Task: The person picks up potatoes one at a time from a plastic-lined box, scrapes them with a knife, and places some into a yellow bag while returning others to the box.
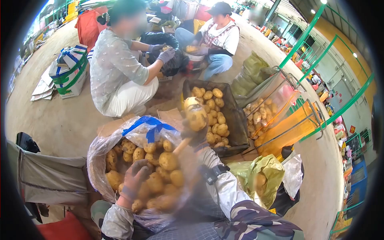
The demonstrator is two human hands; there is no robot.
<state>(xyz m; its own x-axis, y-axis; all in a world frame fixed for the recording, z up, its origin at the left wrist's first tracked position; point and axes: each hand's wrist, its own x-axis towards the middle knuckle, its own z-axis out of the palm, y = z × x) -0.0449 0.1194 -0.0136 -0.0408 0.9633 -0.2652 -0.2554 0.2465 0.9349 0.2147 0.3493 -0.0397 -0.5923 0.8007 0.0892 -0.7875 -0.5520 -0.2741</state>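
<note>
In front of me, a clear plastic-lined sack (pixel 96 150) with blue tape (pixel 150 130) round its mouth is full of potatoes (pixel 168 161). My left hand (pixel 136 178), in a worn glove, rests among them on the left side with its fingers stretched over the potatoes. My right hand (pixel 196 135), in a dark glove, is raised above the sack's far right side, closed round a large potato (pixel 197 120). A second, paler potato (pixel 193 103) shows right behind that one. Beyond the hand stands a dark crate (pixel 239 128) of potatoes.
Two people (pixel 116 64) (pixel 218 38) squat ahead, handling potatoes by a black bag (pixel 162 40) and a bucket (pixel 195 57). On the right are an orange sack on a metal frame (pixel 286 130) and a green bag (pixel 268 176). A grey cloth-covered stand (pixel 52 174) is at left.
</note>
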